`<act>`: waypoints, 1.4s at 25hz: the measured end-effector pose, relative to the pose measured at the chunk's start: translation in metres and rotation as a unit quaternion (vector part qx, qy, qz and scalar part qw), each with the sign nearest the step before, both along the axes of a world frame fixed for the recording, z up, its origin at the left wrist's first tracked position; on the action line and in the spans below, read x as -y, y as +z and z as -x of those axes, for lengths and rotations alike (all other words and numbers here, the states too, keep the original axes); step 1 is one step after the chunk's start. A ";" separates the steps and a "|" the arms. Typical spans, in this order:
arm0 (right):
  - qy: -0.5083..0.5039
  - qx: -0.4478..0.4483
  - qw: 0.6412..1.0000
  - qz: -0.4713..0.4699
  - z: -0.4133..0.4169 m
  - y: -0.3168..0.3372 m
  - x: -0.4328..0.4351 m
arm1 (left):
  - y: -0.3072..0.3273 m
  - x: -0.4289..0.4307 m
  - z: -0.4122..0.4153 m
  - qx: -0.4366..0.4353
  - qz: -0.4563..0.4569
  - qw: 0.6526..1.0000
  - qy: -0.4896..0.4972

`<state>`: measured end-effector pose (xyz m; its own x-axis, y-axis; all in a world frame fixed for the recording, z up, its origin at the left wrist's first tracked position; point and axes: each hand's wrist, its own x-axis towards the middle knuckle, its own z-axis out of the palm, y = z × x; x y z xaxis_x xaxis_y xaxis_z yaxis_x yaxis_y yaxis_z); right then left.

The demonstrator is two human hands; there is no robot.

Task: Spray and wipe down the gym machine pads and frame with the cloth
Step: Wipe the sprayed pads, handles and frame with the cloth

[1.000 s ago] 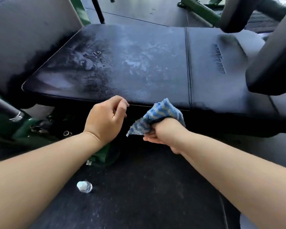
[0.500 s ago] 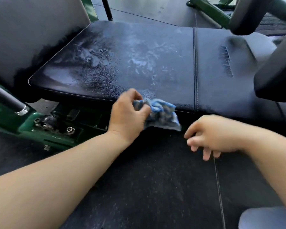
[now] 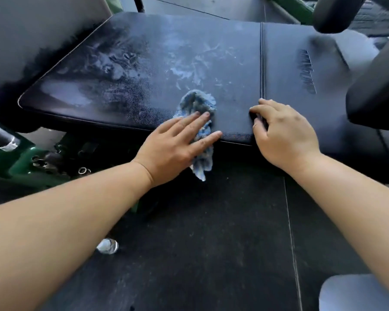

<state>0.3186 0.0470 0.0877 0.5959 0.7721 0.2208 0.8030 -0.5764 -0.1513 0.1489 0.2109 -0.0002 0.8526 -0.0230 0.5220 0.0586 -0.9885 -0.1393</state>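
while the left hand (image 3: pixel 173 144) lies flat, its straight fingers pressing the blue cloth (image 3: pixel 198 102) onto the front edge of the seat pad (image 3: pixel 234 52), the right hand (image 3: pixel 283 135) looks to hook its thumb and bent fingers over the same edge by the seam, though that is hard to be sure of. to wipe well, push down evenly and drag long, slow strokes through the wet white smears (image 3: pixel 184 72). the raised letters (image 3: pixel 305 72) on the pad are too blurry to read.
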 end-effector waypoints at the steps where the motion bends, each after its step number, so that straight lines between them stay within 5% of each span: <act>1: -0.002 0.002 1.000 0.010 0.001 0.000 0.001 | 0.000 -0.022 0.018 -0.016 0.006 1.000 0.007; 5: 0.047 -0.022 0.997 0.052 0.003 0.003 -0.021 | 0.003 -0.072 0.065 -0.053 0.067 0.995 0.053; 9: 0.005 -0.109 0.993 0.051 -0.008 0.008 -0.069 | 0.001 0.007 0.012 -0.034 0.140 0.987 0.066; 13: -0.033 -0.093 0.993 0.068 -0.011 0.002 -0.087 | 0.007 0.020 -0.017 -0.005 0.097 0.993 0.063; 16: -0.013 -0.118 0.985 0.126 -0.007 0.006 -0.097 | 0.001 -0.027 0.006 -0.008 0.029 0.999 -0.018; 20: 0.011 -0.143 0.975 0.167 0.014 0.008 -0.127 | -0.002 -0.093 0.051 -0.056 -0.013 0.998 0.008; 26: -0.041 -0.102 0.989 0.097 0.044 -0.008 -0.122 | -0.001 -0.150 0.133 -0.090 0.045 0.979 0.179; 30: -0.027 -0.089 0.993 0.073 0.044 -0.014 -0.126 | 0.019 -0.101 0.083 -0.019 0.100 0.992 0.069; 32: -0.031 -0.092 0.993 0.066 0.042 -0.014 -0.127 | 0.016 -0.082 0.060 -0.057 0.106 0.993 0.012; 35: -0.025 -0.099 0.993 0.058 0.043 -0.013 -0.124 | 0.005 -0.109 0.083 -0.107 0.081 0.988 0.072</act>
